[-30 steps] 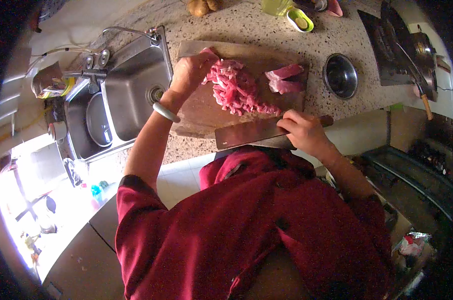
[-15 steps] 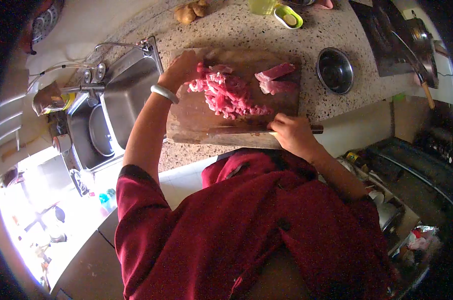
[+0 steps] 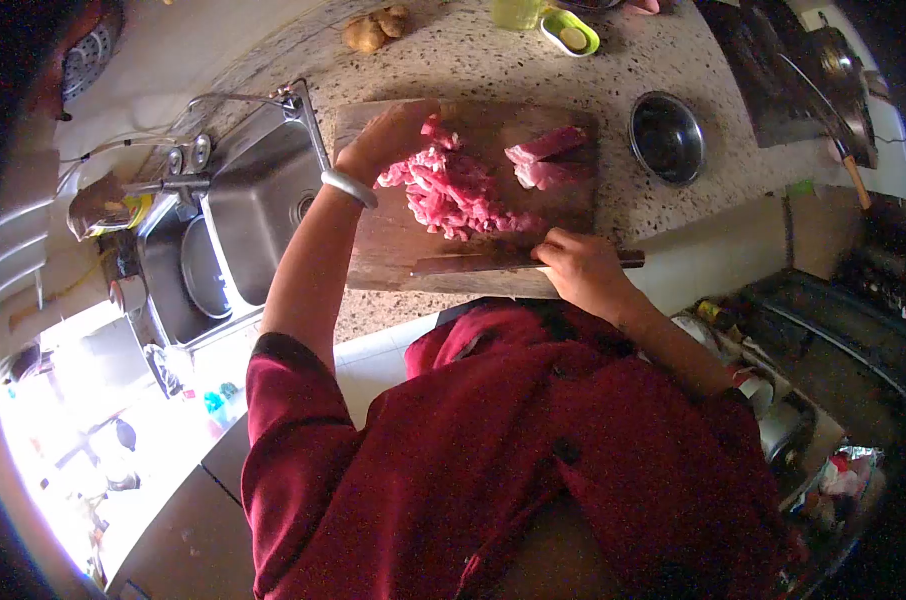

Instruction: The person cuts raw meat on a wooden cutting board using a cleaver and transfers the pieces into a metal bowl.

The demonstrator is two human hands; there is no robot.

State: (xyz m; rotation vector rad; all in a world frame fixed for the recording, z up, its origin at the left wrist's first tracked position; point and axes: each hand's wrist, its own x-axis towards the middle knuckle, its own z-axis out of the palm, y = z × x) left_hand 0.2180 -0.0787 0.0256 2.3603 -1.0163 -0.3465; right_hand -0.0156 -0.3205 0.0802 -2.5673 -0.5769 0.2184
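Note:
A pile of cut raw meat strips (image 3: 458,197) lies on the wooden cutting board (image 3: 378,245). My left hand (image 3: 391,137), with a pale bangle at the wrist, is at the pile's upper left, its fingers closed beside a piece of meat at the fingertips. My right hand (image 3: 581,264) is wrapped round the knife (image 3: 478,263), near where handle and blade meet. The blade points left along the board's near edge, below the pile, seen almost edge-on. Larger pieces of meat (image 3: 547,158) rest on the board's right part.
Right of the board stands a metal bowl (image 3: 668,138). A double sink (image 3: 256,215) is on the left. Brown lumpy items (image 3: 375,30) and a green-rimmed dish (image 3: 570,33) sit at the back. A pan (image 3: 833,95) and a wooden-handled utensil (image 3: 856,183) are at the right.
The knife blade has turned from its flat side to nearly edge-on. My left hand has shifted along the pile's upper left with a piece of meat. The view has shifted slightly.

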